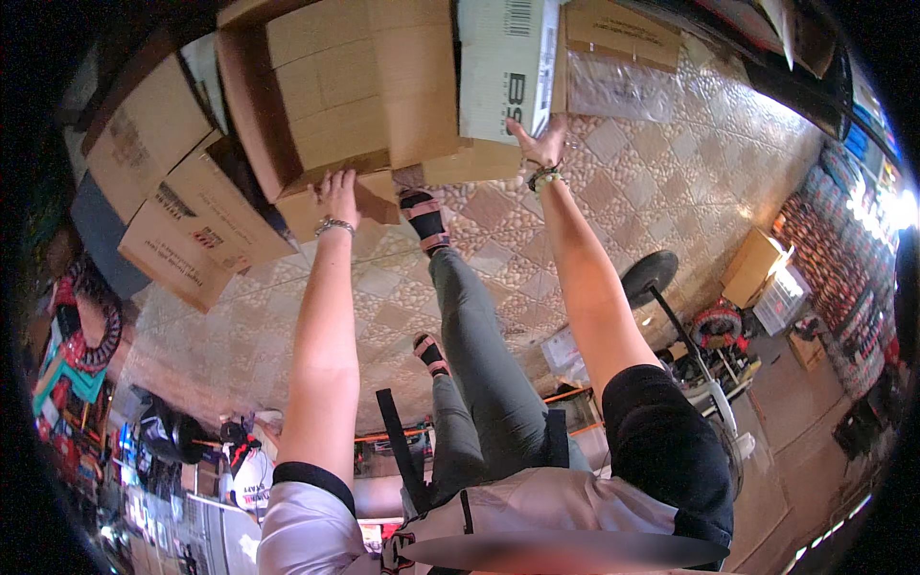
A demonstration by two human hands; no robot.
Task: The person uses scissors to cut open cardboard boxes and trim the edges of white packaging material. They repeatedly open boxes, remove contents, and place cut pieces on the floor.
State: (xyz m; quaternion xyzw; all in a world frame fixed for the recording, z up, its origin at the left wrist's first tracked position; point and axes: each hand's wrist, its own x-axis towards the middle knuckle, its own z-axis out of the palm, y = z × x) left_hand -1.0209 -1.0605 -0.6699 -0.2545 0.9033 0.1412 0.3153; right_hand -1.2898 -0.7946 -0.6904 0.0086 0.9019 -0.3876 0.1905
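A large open cardboard box (327,79) lies before me, its inner cardboard panels showing. My left hand (339,200) holds its near edge, the fingers over the rim beside a folded-down flap (374,205). To the right, a long white carton (496,86) with printing and a barcode lies against the box's raised flap (417,79). My right hand (540,144) grips the near end of this carton, thumb on the upper face and fingers at the right side. Its far end runs out of the top of the view.
Printed cardboard boxes (205,223) stand at the left. Another carton with clear plastic wrap (622,83) lies at the right. My sandalled foot (425,219) is close to the open box on the tiled floor (503,208). A pedestal fan (686,323) and stacked goods (826,259) stand at right.
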